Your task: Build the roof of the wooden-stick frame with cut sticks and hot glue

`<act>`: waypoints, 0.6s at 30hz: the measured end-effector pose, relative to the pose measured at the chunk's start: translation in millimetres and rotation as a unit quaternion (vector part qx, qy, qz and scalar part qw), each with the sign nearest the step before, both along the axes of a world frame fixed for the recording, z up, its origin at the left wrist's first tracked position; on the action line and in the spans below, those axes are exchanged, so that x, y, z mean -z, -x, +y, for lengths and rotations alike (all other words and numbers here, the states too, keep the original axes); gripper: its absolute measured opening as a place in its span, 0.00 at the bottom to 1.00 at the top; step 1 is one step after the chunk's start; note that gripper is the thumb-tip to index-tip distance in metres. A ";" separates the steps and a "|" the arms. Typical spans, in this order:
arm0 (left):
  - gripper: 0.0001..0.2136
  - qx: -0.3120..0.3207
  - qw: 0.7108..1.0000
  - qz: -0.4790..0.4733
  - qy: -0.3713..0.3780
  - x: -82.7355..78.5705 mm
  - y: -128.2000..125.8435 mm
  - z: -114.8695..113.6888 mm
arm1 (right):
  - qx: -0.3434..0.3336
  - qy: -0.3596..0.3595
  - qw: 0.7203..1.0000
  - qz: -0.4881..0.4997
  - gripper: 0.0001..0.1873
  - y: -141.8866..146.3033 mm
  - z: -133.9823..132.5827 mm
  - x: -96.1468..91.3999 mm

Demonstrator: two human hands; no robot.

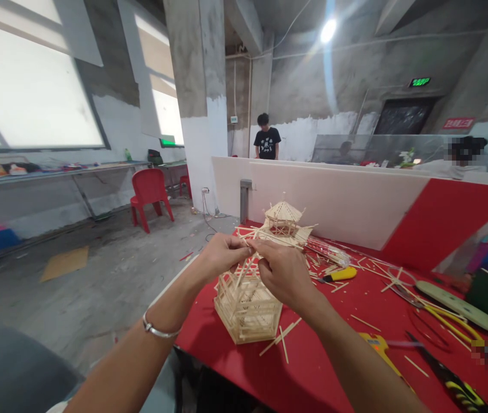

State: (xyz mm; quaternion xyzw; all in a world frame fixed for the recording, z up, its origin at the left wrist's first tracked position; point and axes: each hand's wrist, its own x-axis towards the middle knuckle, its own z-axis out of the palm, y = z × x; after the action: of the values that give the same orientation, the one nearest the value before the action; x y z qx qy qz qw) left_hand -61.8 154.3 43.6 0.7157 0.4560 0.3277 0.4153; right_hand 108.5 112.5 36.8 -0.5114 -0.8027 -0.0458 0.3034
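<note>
A many-sided frame of thin wooden sticks (248,321) stands on the red table in front of me. Sticks rise from it toward my fingertips. My left hand (224,255), with a silver bracelet at the wrist, pinches a thin stick above the frame's upper edge. Right beside it, my right hand (284,272) has its fingers closed around the same spot, and the fingertips of both hands nearly meet. The exact grip is partly hidden by the fingers. Just behind my hands sits a pagoda-like stick model (284,215) with a pointed roof.
On the red table (325,350) lie loose sticks, a bagged stick bundle (327,250), a yellow utility knife (340,274), a yellow glue gun (377,344) and yellow-handled pliers (450,321). A white partition (334,198) borders the far side. A person (267,137) stands beyond it.
</note>
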 end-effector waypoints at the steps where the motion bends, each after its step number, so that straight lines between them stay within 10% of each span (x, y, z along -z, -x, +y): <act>1: 0.16 0.000 1.000 0.000 0.000 -0.3 -0.1 -0.3 | -0.001 0.000 1.000 0.001 0.28 -0.1 0.0 -0.2; 18: 0.23 -0.032 0.999 -0.002 0.014 -2.4 -0.4 -4.1 | 0.037 -0.051 0.995 0.078 0.29 -39.5 -38.5 21.3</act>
State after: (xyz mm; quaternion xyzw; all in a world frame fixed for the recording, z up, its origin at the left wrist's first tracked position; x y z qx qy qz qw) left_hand -61.4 150.2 45.9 0.6943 0.4823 0.3357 0.4155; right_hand 148.0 74.1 15.4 -0.5268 -0.7534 -0.0578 0.3892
